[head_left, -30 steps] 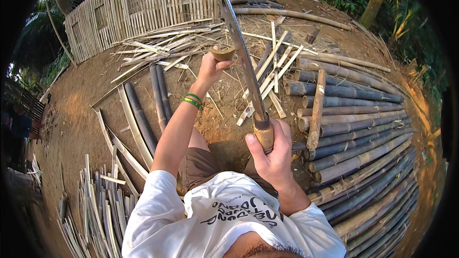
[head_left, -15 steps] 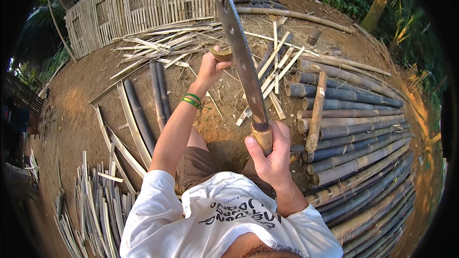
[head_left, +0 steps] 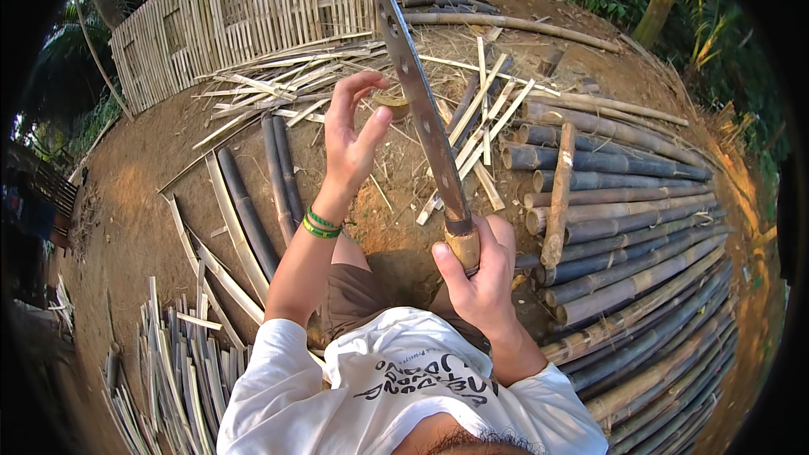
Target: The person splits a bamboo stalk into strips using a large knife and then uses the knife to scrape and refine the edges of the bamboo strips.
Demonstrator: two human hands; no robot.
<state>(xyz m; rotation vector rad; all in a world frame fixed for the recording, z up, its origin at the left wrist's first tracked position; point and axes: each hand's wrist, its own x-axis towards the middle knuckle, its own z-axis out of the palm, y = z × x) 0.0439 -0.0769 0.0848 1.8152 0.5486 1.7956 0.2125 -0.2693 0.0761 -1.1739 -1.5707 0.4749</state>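
My right hand [head_left: 482, 286] is wrapped round the wooden handle of a large machete [head_left: 428, 122]. Its long dark blade, pierced by a row of holes, points up and away from me, leaning left. To the left of the blade, my left hand [head_left: 347, 147] is open, fingers spread and curved, with nothing firmly gripped. Beside its thumb and fingertips is the curved top end of a split bamboo piece [head_left: 390, 102]; the blade hides its right side, and whether the hand touches it I cannot tell.
Stacked bamboo poles [head_left: 632, 227] lie on the right, with a short pole [head_left: 558, 202] across them. Pale split strips [head_left: 493, 109] are scattered ahead. Bamboo lengths [head_left: 244, 202] and a bundle of slats [head_left: 181, 362] lie left. A slatted bamboo panel [head_left: 253, 13] stands at the back.
My left hand has let go of the bamboo piece; its fingers have spread apart and it has shifted slightly left. The machete has dipped slightly, still held in my right hand.
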